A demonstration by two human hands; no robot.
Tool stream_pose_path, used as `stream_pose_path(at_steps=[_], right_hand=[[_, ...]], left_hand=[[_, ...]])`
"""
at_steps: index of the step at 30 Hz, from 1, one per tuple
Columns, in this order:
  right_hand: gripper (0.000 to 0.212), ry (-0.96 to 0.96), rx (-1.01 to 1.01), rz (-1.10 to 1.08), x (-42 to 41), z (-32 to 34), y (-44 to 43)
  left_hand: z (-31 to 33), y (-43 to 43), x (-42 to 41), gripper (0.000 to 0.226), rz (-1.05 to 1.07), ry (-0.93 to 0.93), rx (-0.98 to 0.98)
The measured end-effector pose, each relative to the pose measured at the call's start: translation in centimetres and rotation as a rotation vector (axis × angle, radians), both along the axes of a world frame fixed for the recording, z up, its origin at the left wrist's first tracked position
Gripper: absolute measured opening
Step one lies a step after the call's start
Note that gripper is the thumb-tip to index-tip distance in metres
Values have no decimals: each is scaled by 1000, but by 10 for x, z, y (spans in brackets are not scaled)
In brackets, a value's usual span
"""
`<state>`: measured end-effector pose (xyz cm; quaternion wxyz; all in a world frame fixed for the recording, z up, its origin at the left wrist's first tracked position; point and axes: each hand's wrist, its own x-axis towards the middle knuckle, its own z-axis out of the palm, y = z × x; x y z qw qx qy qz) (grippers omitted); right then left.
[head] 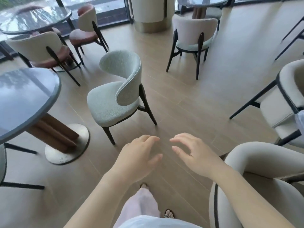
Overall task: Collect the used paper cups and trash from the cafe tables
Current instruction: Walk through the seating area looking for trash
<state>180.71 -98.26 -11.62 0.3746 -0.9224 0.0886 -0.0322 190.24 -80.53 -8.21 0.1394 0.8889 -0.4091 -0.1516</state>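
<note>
At the left edge of the frame stands the near table (24, 99), round and grey-topped, on a brown pedestal with a pale disc base (67, 143). In the upper left is the far table (32, 18), round too, its glossy top full of reflections. Two brown-seated chairs (37, 46) stand at it, one with its back to the camera and the other further right. Just right of the near table, left of centre, the green chair (115, 96) stands on the wood floor (181, 104), its seat facing that table.

At lower centre both bare forearms reach forward over the floor. The left hand (139, 155) is palm down, fingers loosely curved, and holds nothing. The right hand (195, 155) is just beside it but not touching, fingers spread and lightly bent, also empty. Below them show a pale trouser leg (141, 206) and a sandalled foot (168, 213).

At top centre rises a pale column (151, 14). Right of it a cream chair (194, 30) backs onto a third table (202, 2), cut off by the top edge. Two cream armchairs with dark piping fill the right edge (289, 96) and lower right corner (256, 162).

Where the cups and trash are cannot be told from this view.
</note>
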Motion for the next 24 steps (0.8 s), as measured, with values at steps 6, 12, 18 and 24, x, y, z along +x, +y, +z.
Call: stream_pose_path(at_steps=[6,12,18,24], right_hand=[[25,15,-19,4,100,-14,-51],[26,-1,-47,-46,209,-6,-119],[26,1,-35,-256,268,-1,-199],[25,34,1,-464,275,-6,-274]], left_hand=[[-16,-57,105,48,4,8,-37],[-7,-131,228,46,-52,-19,-65],[2,-224,326,49,-182,-50,-62],[-4,-338,354,50,-413,14,-34]])
